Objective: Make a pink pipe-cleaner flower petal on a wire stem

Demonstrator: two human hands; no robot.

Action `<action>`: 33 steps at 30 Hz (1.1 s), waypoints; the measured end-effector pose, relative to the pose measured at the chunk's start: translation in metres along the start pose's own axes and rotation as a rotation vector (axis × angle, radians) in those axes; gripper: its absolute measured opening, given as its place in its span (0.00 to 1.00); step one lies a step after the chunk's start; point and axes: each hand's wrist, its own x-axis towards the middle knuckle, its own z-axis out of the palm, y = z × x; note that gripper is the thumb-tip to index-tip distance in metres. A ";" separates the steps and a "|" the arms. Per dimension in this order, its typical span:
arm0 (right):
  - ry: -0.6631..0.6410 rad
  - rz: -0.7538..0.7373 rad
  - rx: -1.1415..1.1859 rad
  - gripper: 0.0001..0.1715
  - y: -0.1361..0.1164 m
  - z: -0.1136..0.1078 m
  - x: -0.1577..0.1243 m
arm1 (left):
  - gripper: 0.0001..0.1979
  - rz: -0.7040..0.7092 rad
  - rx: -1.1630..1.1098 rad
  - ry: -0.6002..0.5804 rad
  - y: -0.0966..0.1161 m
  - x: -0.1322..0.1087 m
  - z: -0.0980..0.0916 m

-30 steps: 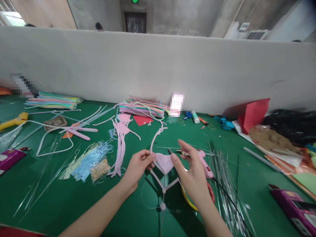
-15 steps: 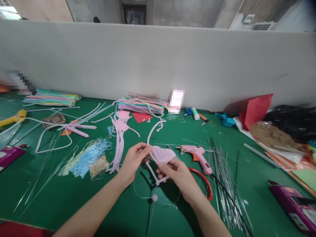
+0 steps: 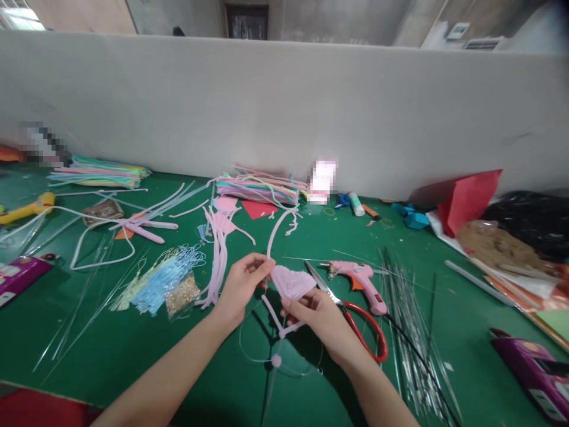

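Observation:
Between my hands is a pale purple pipe-cleaner piece [image 3: 293, 283], its rows packed into a fan or heart-like shape. My left hand [image 3: 245, 281] pinches its left edge, where one loose pipe cleaner [image 3: 274, 234] curves upward. My right hand [image 3: 316, 311] grips the lower right side, thumb on the front. Below hangs a V-shaped pipe-cleaner frame [image 3: 273, 317] with a small purple ball [image 3: 276, 360] under it and a thin clear loop around. Right beside my right hand lie red-handled scissors [image 3: 362, 329], partly hidden by it.
A pink glue gun [image 3: 358, 279] and thin metal wires [image 3: 411, 332] lie to the right. Leftward are purple pipe cleaners [image 3: 217, 255], blue tassels [image 3: 166, 276] and a bag of gold beads [image 3: 182, 295]. Pipe-cleaner bundles [image 3: 262, 187] rest along the grey partition [image 3: 267, 101].
The view has shifted slightly, and more of the scissors now shows beside my right hand. Both hands keep their hold on the pipe-cleaner piece, which has tilted a little.

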 end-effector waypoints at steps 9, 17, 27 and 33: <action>0.003 0.012 0.008 0.19 -0.004 0.001 -0.001 | 0.10 0.027 -0.007 0.026 0.003 -0.003 0.001; -0.067 -0.012 0.058 0.18 0.004 -0.002 0.001 | 0.10 0.028 -0.046 0.010 0.004 -0.002 -0.003; 0.000 -0.006 0.038 0.16 0.000 -0.001 -0.001 | 0.11 0.009 -0.058 0.016 0.010 -0.005 -0.001; 0.010 -0.009 0.046 0.17 -0.003 0.001 -0.002 | 0.10 0.084 0.018 0.061 0.009 -0.005 0.000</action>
